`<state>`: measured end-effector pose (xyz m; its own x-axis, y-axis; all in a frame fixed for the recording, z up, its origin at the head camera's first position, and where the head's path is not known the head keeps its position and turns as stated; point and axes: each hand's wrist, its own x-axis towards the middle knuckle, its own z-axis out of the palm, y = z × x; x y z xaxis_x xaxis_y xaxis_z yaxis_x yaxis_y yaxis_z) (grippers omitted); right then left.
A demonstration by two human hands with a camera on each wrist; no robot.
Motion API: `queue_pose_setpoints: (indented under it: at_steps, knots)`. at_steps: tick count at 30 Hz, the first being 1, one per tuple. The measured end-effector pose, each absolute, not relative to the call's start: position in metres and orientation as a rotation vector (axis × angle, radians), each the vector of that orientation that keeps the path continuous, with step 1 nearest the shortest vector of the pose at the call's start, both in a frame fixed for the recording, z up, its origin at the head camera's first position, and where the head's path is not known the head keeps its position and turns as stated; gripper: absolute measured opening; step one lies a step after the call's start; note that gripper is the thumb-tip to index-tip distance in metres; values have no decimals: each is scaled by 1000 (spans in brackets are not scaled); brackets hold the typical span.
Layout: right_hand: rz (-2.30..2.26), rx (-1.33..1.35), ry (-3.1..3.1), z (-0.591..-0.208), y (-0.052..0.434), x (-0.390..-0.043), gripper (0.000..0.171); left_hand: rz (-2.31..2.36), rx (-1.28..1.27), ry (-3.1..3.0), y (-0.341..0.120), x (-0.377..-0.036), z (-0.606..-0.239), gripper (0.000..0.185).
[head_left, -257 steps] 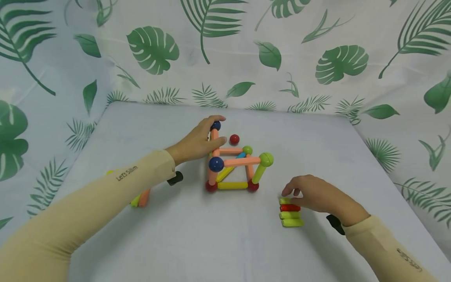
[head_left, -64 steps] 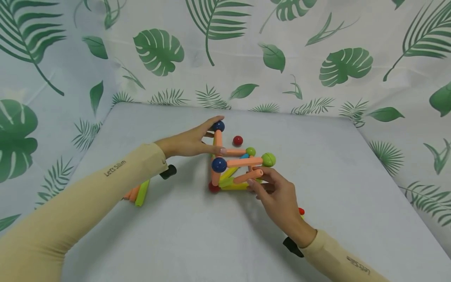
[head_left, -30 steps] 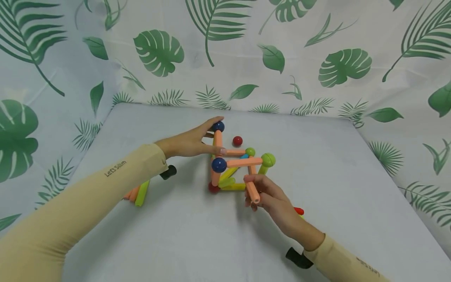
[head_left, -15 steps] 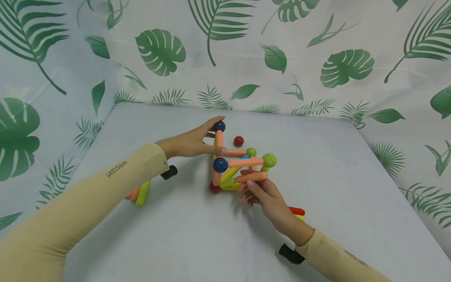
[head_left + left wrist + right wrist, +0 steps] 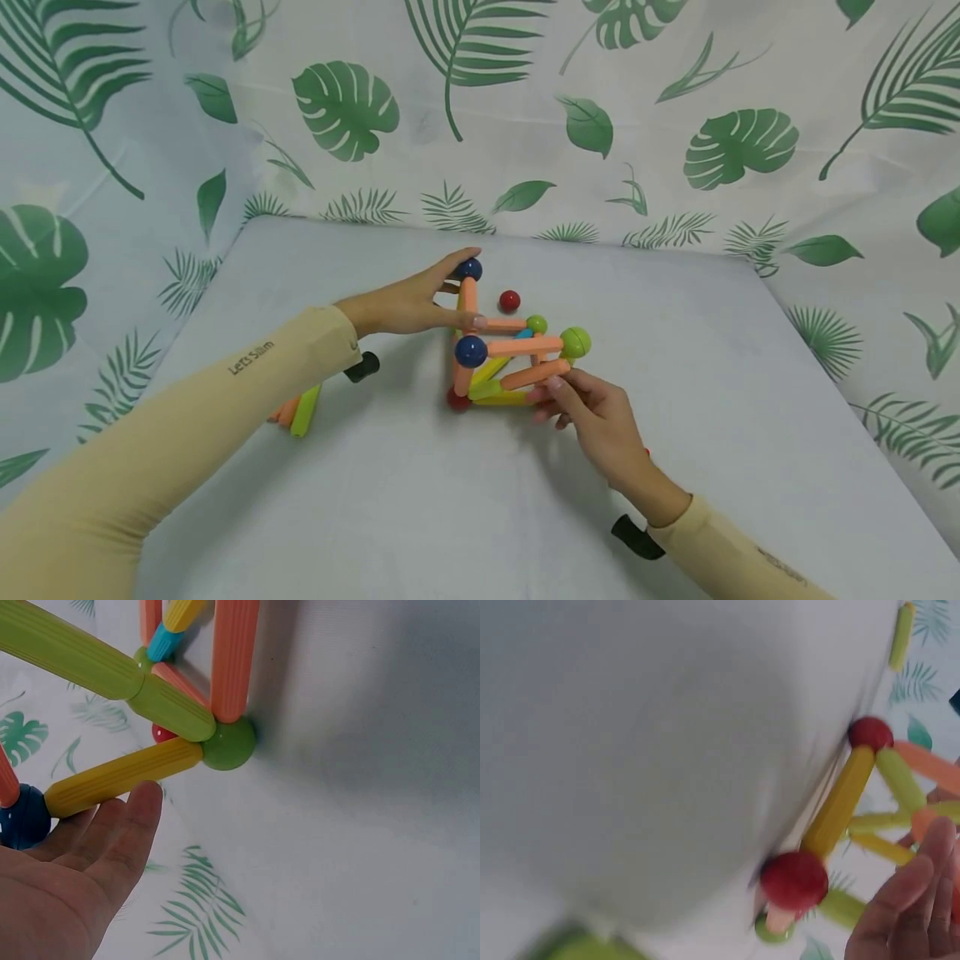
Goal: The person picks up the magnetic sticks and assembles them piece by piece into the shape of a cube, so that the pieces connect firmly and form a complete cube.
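Observation:
A frame of magnetic sticks and balls (image 5: 525,346) stands mid-table. My left hand (image 5: 408,304) steadies its left side, index finger on the rear blue ball (image 5: 469,269) and thumb against the upper orange stick. In the left wrist view, its fingertips touch an upright yellow stick (image 5: 124,776). With thumb and fingers my right hand (image 5: 603,421) pinches an orange magnetic stick (image 5: 536,375) at the frame's front. That stick's left end lies at a lime-green stick (image 5: 486,389), which slants from the front-left red ball (image 5: 459,398). The front-right red ball (image 5: 795,880) shows in the right wrist view.
A loose red ball (image 5: 509,301) lies behind the frame. Orange and lime sticks (image 5: 304,411) lie left, partly behind the left sleeve. Right of the frame, more sticks are almost hidden by my right hand. Patterned cloth rises behind the table.
My right hand left the stick row at right and came to the frame's front. It now holds an orange stick, turned toward the lime-green stick. The left hand keeps its place.

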<state>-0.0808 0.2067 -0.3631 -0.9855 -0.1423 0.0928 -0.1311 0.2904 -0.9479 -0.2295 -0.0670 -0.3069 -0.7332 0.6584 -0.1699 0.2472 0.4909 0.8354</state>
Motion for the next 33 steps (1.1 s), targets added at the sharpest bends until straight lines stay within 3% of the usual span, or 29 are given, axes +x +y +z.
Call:
queue_pose_setpoints:
  at_steps: [6, 8, 13, 17, 19, 26, 33]
  knots:
    - [-1666, -283, 2864, -362, 222, -84, 16, 1156, 750, 2266, -66, -229, -306, 106]
    - [-1622, -280, 2955, -362, 227, -87, 18, 1153, 751, 2267, -65, -228, -306, 106]
    - [-1550, -373, 3044, -361, 238, -99, 46, 1139, 749, 2273, -65, -228, -306, 106]
    - [-1518, -532, 2981, -357, 242, -110, 82, 1133, 748, 2277, -65, -229, -305, 106]
    - [-1505, -591, 2948, -356, 244, -114, 89, 1128, 745, 2277, -65, -229, -304, 106]
    - [-1536, -647, 2922, -357, 244, -119, 69, 1122, 746, 2276, -65, -230, -305, 106]
    - [-1615, -601, 2881, -355, 239, -116, 67, 1157, 702, 2263, -65, -227, -305, 108]
